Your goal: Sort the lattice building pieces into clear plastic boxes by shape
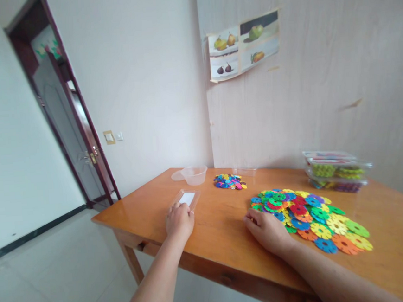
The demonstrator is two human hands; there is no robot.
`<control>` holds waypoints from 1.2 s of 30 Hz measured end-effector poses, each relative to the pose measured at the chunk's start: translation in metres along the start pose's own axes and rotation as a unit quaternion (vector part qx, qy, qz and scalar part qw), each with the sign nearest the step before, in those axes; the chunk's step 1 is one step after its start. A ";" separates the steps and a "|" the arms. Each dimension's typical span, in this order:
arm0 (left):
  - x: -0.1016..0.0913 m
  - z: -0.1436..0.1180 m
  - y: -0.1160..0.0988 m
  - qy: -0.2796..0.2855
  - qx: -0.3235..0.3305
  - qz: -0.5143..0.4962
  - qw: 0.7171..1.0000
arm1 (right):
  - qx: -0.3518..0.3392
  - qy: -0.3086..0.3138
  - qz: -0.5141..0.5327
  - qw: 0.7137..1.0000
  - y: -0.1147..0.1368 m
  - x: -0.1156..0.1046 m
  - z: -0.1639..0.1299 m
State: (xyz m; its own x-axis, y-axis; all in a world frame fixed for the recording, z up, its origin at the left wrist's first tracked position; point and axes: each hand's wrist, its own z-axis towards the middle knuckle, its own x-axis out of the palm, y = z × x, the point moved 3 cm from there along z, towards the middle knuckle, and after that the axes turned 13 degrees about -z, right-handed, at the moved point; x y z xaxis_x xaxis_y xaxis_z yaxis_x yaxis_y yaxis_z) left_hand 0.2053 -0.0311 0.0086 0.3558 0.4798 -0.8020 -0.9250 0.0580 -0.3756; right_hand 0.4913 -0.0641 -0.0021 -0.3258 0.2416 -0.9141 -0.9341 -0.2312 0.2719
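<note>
While both hands lie on the orange wooden tabletop [221,224], the left hand [179,221] rests knuckles up with its fingers curled loosely, their tips touching the near edge of a flat clear plastic lid [187,199] that bears a white label. Whether it grips the lid cannot be told. At 3 o'clock from it, the right hand [266,229] lies palm down, fingers bent and closed over the near left edge of a big heap of coloured snowflake discs [313,219]; it is not clear if a disc is pinched between them. That heap spreads toward 4 o'clock along the tabletop. A smaller pile of discs [229,182] lies at 12 o'clock between the hands, well apart from both. At 11 o'clock of that pile stands a clear plastic tub [193,175], near the wall. At the far right, 2 o'clock from the right hand, sit stacked clear boxes of discs [336,170]. Fruit pictures [244,45] hang taped on the wall above, and a dark door [68,133] stands ajar at 10 o'clock
</note>
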 end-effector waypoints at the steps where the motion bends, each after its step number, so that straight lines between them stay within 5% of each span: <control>1: 0.000 0.000 -0.001 0.001 0.005 -0.004 1.000 | -0.002 0.000 -0.003 1.000 0.000 0.000 0.000; 13: -0.010 0.001 0.000 -0.028 -0.013 -0.021 0.999 | -0.008 0.015 -0.020 1.000 -0.002 0.001 0.000; 27: -0.001 0.027 0.055 0.004 -0.051 0.039 0.998 | -0.004 0.034 -0.024 0.999 -0.003 0.002 0.000; 36: 0.003 0.048 0.066 0.028 -0.057 0.059 0.996 | -0.004 0.021 -0.021 1.000 -0.001 0.004 0.001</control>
State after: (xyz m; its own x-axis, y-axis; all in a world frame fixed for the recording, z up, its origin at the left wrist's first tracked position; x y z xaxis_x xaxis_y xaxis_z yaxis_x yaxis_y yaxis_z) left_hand 0.1387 0.0165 0.0037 0.2556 0.4283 -0.8668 -0.9405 -0.0976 -0.3256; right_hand 0.4908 -0.0620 -0.0052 -0.2806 0.2118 -0.9361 -0.9456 -0.2285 0.2317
